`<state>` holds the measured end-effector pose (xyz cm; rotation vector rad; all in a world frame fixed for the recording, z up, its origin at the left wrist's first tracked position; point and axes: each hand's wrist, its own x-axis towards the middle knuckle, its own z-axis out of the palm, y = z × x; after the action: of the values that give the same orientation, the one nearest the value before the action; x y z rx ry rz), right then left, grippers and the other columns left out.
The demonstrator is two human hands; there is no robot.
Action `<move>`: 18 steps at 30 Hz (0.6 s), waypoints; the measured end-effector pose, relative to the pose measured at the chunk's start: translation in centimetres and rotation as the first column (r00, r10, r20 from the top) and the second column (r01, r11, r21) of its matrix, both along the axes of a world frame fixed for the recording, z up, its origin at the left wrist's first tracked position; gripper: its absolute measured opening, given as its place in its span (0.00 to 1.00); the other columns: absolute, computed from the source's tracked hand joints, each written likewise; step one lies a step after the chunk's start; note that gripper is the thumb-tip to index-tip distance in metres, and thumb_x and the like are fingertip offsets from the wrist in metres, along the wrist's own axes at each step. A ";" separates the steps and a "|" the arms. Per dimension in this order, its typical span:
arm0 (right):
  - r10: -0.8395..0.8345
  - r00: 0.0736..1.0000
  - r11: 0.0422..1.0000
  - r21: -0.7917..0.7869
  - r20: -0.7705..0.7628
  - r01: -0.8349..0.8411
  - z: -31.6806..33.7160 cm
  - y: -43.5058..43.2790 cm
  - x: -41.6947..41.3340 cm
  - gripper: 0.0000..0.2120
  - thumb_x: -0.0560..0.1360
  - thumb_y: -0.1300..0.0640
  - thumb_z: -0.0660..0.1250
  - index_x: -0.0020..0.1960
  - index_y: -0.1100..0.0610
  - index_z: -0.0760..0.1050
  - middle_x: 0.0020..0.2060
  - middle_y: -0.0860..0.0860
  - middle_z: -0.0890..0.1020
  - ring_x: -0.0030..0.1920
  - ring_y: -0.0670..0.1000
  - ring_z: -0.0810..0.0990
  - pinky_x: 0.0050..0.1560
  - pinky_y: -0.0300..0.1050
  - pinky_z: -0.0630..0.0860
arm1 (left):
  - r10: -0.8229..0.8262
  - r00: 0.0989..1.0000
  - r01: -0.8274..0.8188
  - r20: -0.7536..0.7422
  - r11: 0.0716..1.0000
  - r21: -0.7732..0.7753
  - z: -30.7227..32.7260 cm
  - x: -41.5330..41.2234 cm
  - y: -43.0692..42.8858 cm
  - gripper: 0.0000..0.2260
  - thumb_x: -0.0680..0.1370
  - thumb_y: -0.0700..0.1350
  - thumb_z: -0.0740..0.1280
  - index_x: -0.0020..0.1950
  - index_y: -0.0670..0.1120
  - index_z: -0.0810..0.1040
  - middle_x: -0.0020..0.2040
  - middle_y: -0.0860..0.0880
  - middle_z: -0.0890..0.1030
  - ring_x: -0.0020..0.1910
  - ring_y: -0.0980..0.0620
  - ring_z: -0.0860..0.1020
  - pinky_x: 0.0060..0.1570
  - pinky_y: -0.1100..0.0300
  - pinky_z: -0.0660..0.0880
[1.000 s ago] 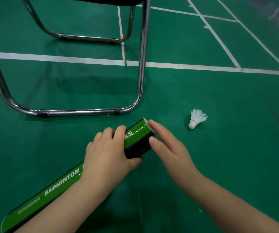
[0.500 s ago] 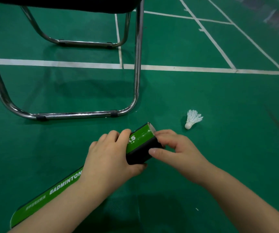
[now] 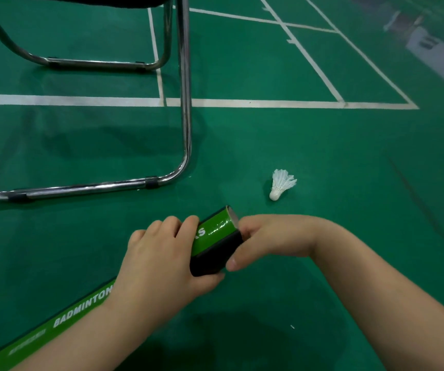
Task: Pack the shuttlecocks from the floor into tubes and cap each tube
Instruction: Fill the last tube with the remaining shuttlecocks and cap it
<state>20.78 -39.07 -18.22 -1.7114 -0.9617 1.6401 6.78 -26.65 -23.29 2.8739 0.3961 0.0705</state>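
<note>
Head cam: left hand (image 3: pixel 159 263) is wrapped round the long green-and-black cardboard shuttlecock tube (image 3: pixel 217 232) near its open end, fingers curled over the top. At the mouth the right hand (image 3: pixel 269 239) pinches the end, thumb on the black side, fingers curled at the rim; can't tell what's under them. 1 white feather shuttlecock (image 3: pixel 281 184) lies on the green court floor (image 3: pixel 322 145) just beyond, not touching. Chrome chair frame (image 3: pixel 186 116) stands far left.
</note>
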 end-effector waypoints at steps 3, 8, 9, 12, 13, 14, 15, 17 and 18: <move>0.084 0.996 0.994 -0.065 -0.027 -0.086 -1.1 0.1 0.7 0.20 0.68 0.59 0.64 0.60 0.60 0.74 0.52 0.48 0.79 0.51 0.41 0.76 0.60 0.36 0.70 | -0.022 1.000 0.022 -0.017 0.999 0.029 -0.4 0.7 -0.6 0.33 0.61 0.69 0.57 0.51 0.46 0.77 0.37 0.50 0.76 0.34 0.46 0.77 0.34 0.52 0.73; -0.211 0.958 0.977 -0.040 -0.195 0.207 -2.2 -1.7 5.2 0.14 0.61 0.47 0.76 0.42 0.54 0.82 0.35 0.44 0.83 0.38 0.41 0.81 0.44 0.34 0.76 | -0.016 0.995 0.018 -0.094 1.000 0.022 -0.4 3.5 -1.1 0.34 0.62 0.71 0.58 0.58 0.50 0.72 0.44 0.50 0.76 0.43 0.47 0.76 0.42 0.52 0.72; -0.264 0.944 0.964 -0.045 -0.196 0.260 -2.5 -2.2 6.5 0.18 0.58 0.41 0.77 0.40 0.54 0.83 0.34 0.46 0.83 0.37 0.43 0.81 0.46 0.37 0.76 | -0.013 0.991 0.016 -0.132 1.000 0.019 -0.2 4.1 -1.3 0.33 0.63 0.72 0.59 0.61 0.52 0.68 0.48 0.51 0.75 0.48 0.48 0.75 0.46 0.53 0.70; -0.406 0.900 0.914 -0.057 -0.160 0.402 -4.0 -3.9 9.5 0.14 0.69 0.44 0.67 0.37 0.54 0.84 0.31 0.48 0.82 0.40 0.46 0.81 0.54 0.46 0.73 | -0.018 0.989 0.023 -0.145 0.999 0.037 -0.4 5.6 -1.7 0.33 0.65 0.71 0.60 0.63 0.53 0.64 0.52 0.51 0.74 0.53 0.49 0.73 0.49 0.54 0.68; -0.485 0.859 0.874 -0.073 -0.163 0.480 -4.5 -4.1 10.1 0.15 0.71 0.47 0.64 0.35 0.54 0.83 0.30 0.48 0.81 0.40 0.47 0.81 0.55 0.47 0.73 | -0.016 0.990 0.021 -0.138 0.999 0.038 -0.6 6.0 -1.7 0.33 0.64 0.71 0.61 0.62 0.52 0.66 0.51 0.50 0.74 0.53 0.48 0.74 0.48 0.54 0.68; -0.573 0.801 0.819 -0.081 -0.175 0.568 -5.2 -4.2 10.8 0.14 0.72 0.49 0.63 0.34 0.54 0.83 0.29 0.48 0.80 0.39 0.47 0.81 0.54 0.46 0.72 | -0.013 0.991 0.019 -0.132 0.999 0.039 -1.0 6.4 -1.5 0.34 0.64 0.71 0.61 0.61 0.52 0.67 0.50 0.50 0.75 0.52 0.47 0.75 0.47 0.54 0.69; -0.668 0.716 0.741 -0.092 -0.203 0.666 -5.8 -4.1 11.1 0.13 0.72 0.50 0.63 0.35 0.54 0.82 0.27 0.47 0.79 0.37 0.46 0.81 0.52 0.45 0.72 | -0.014 0.991 0.019 -0.134 0.999 0.040 -1.2 6.7 -1.5 0.33 0.63 0.71 0.62 0.61 0.51 0.67 0.50 0.49 0.75 0.51 0.47 0.75 0.47 0.54 0.69; -0.868 0.448 0.475 -0.100 -0.214 0.874 -7.5 -3.8 12.4 0.10 0.74 0.52 0.62 0.37 0.53 0.78 0.24 0.45 0.76 0.32 0.44 0.78 0.44 0.42 0.71 | -0.020 0.990 0.027 -0.142 0.999 0.046 -1.8 7.4 -1.4 0.33 0.64 0.71 0.61 0.60 0.51 0.67 0.50 0.49 0.75 0.52 0.47 0.75 0.48 0.54 0.69; -0.942 0.277 0.299 -0.102 -0.189 0.949 -8.5 -3.5 13.3 0.08 0.75 0.54 0.62 0.38 0.53 0.75 0.23 0.45 0.74 0.31 0.44 0.76 0.40 0.40 0.70 | -0.025 0.988 0.032 -0.150 0.998 0.047 -2.0 7.6 -1.5 0.32 0.64 0.72 0.61 0.59 0.51 0.66 0.50 0.49 0.75 0.51 0.47 0.74 0.48 0.54 0.69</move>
<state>34.06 -42.55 -26.76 -1.4924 0.2573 0.8741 14.41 -28.11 -25.24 2.9430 0.3854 -0.1424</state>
